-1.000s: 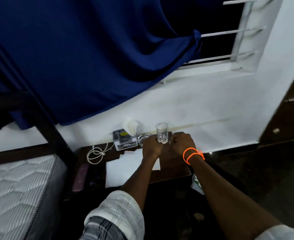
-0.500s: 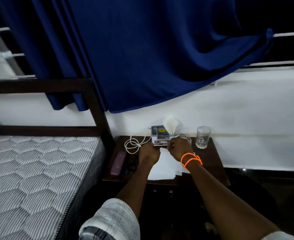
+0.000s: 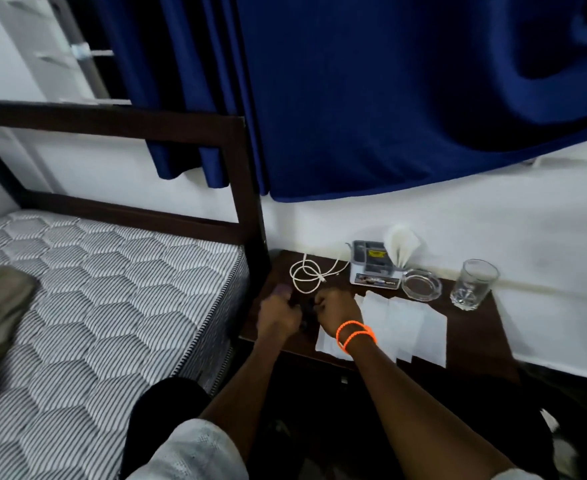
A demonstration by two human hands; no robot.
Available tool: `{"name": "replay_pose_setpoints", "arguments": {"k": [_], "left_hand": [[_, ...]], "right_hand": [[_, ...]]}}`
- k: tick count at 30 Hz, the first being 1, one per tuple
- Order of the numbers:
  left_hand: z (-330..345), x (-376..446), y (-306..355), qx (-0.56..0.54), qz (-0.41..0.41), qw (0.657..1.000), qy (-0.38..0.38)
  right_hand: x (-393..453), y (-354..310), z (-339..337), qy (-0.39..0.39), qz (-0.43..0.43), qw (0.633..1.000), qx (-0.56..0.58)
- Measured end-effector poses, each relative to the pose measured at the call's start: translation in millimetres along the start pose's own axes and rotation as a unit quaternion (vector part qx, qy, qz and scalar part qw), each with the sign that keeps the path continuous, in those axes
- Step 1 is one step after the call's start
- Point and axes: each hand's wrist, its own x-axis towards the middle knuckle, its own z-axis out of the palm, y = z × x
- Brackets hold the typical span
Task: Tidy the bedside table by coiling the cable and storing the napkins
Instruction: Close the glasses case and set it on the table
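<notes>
Limp, light white cable (image 3: pixel 311 273) near the bedside table (image 3: pixel 472 317) back-left corner should gather by its loops; left hand (image 3: pixel 278 315) and right hand (image 3: pixel 337 308) are curled over something dark, grip unclear

A white cable (image 3: pixel 311 274) is seen loosely looped at the worktop's (image 3: pixel 468 327) back left. White napkins (image 3: pixel 402 327) are spread flat, overlapping, at its front centre.

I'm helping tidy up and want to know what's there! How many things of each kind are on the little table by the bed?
White cable: 1
Organiser box holding folded napkins: 1
Glass ashtray: 1
Drinking glass: 1
Flat white napkins, overlapping: at least 3, exact number unclear
Total: at least 7, plus something dark, blurred, between the hands.
</notes>
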Motion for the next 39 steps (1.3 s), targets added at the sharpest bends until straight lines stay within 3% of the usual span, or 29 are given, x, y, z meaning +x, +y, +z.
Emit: {"name": "replay_pose_setpoints", "arguments": {"k": [13,21,31,36,39], "left_hand": [[3.4,50.6,-57.1,0.049,-0.005,0.999,0.017],[15.4,57.5,-56.0,0.037,-0.010,0.999,0.030],[-32.8,50.6,-47.3,-0.165,-0.019,0.983,0.073],[-58.7,35.4,-33.9,-0.329,-0.028,0.938,0.106],[-71.3,27.6,-25.4,-0.433,-0.039,0.897,0.079]], "right_hand": [[63.0,-22.1,81.1,0.017,-0.065,0.993,-0.094],[69.6,-12.4,86.3,0.018,-0.084,0.992,-0.089],[52.3,-15.4,37.2,0.056,-0.173,0.983,0.005],[41.1,-33.6,-3.8,0.091,-0.228,0.969,-0.007],[32.1,-47.7,-29.0,0.080,-0.260,0.961,-0.038]]}}
